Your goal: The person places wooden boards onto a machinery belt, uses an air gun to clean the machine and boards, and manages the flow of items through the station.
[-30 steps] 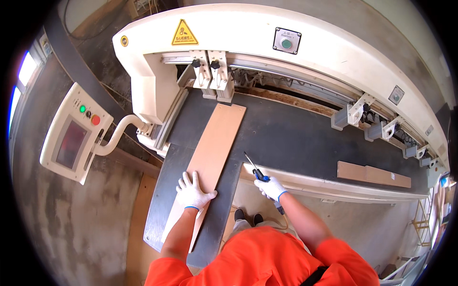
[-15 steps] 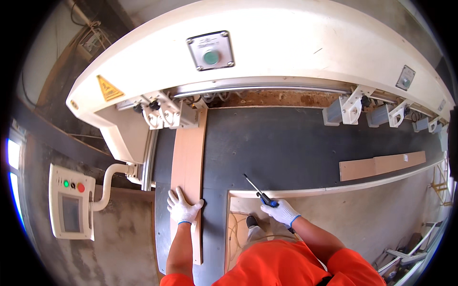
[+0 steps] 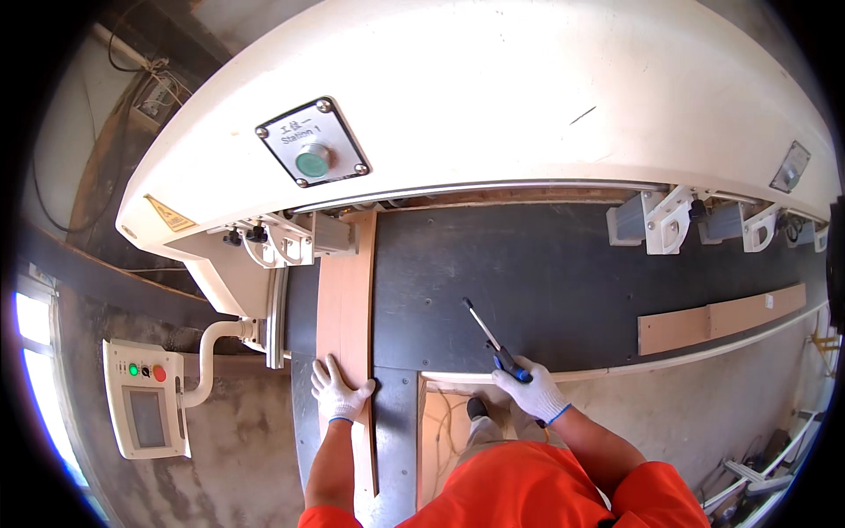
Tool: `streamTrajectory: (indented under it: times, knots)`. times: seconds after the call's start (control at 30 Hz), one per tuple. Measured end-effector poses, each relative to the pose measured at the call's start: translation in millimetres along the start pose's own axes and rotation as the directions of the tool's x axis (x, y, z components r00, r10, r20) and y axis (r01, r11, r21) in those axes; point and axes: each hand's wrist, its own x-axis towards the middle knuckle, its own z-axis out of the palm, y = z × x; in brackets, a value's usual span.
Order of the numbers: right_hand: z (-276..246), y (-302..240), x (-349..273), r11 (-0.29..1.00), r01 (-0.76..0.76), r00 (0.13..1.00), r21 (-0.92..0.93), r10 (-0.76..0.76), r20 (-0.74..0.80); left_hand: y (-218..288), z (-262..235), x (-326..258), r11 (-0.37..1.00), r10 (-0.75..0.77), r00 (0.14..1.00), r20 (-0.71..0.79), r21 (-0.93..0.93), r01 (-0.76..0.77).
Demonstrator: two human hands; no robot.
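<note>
The left hand point(image 3: 339, 392) lies open and flat on the board point(image 3: 346, 299), steadying it as its far end points at twelve o'clock under the machine point(image 3: 493, 97). The right hand point(image 3: 532, 393) grips a screwdriver point(image 3: 493, 339), its tip angled toward eleven o'clock, clear of the board.

My left hand point(image 3: 339, 393) and right hand point(image 3: 534, 393) wear white gloves with blue cuffs, below orange sleeves. Under my left fingers lies a pale brown board point(image 3: 345, 299); the screwdriver point(image 3: 493, 340) in my right fingers has a blue-and-black handle. Beyond them, the bench point(image 3: 528, 273) is dark grey.
</note>
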Motion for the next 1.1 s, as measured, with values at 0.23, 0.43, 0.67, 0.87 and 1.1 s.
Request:
streamTrajectory:
  times: [0.23,0.43,0.67,0.87,1.1]
  knots:
    - [0.5,-25.1,-1.6,0.991,0.09,0.996,0.103,-0.088,-0.027,0.1,-17.3,4.0,0.999,0.018,0.998,0.059,-0.028,-0.017]
    - [12.9,-41.5,-15.9,0.972,0.202,0.978,0.119,-0.195,-0.07,-1.0,-20.0,1.5,1.0,-0.001,0.997,0.072,-0.031,0.003]
    - [14.5,-135.8,-12.9,0.803,0.596,0.758,-0.018,-0.569,-0.319,2.4,-32.2,-4.7,0.998,0.002,0.998,0.07,-0.069,0.003]
    - [12.8,-236.3,-16.3,0.675,0.589,0.56,-0.445,-0.737,-0.378,-0.3,-41.3,-8.6,0.993,0.009,0.997,0.08,-0.115,0.0]
    - [19.7,-228.1,-17.2,0.844,0.496,0.751,-0.203,-0.534,-0.387,-13.1,-54.0,-16.6,0.984,0.056,0.997,0.044,-0.174,-0.048]
